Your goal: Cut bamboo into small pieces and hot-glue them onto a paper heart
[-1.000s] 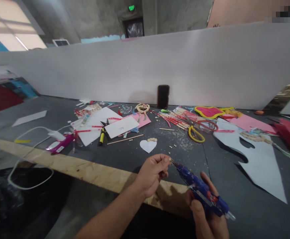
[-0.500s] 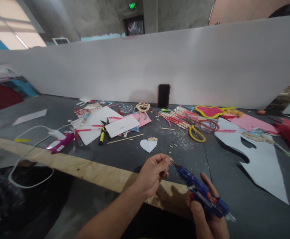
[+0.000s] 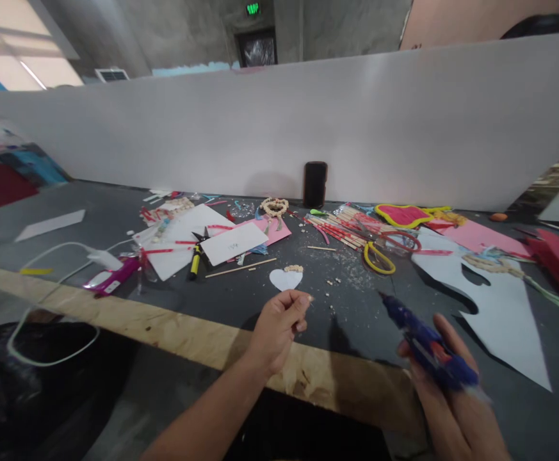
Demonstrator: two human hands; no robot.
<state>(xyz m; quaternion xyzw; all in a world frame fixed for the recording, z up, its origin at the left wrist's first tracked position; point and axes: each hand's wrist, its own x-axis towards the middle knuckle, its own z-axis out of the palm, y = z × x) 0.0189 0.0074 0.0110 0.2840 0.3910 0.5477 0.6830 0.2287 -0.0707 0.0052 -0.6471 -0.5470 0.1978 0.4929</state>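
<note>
My left hand (image 3: 282,326) is closed in a pinch on a tiny pale piece (image 3: 310,299), just below the white paper heart (image 3: 283,280). Small beige pieces (image 3: 294,269) lie in a short row along the heart's upper right edge. Over the table's front right part, my right hand (image 3: 447,384) is wrapped round a blue glue gun (image 3: 423,336), its nozzle pointing up and left, apart from my left hand. Several pale crumbs (image 3: 330,282) are scattered to the right of the heart.
Yellow-handled scissors (image 3: 379,259), red-striped sticks (image 3: 332,232) and a large white cutout (image 3: 510,314) are on the right. Yellow-black pliers (image 3: 195,261), a white card (image 3: 234,243) and a purple device with a cable (image 3: 116,275) lie left. A phone (image 3: 315,184) leans on the partition.
The glue gun has moved right in my right hand, away from my left hand. My left hand has shifted left and slightly up, closer to the paper heart.
</note>
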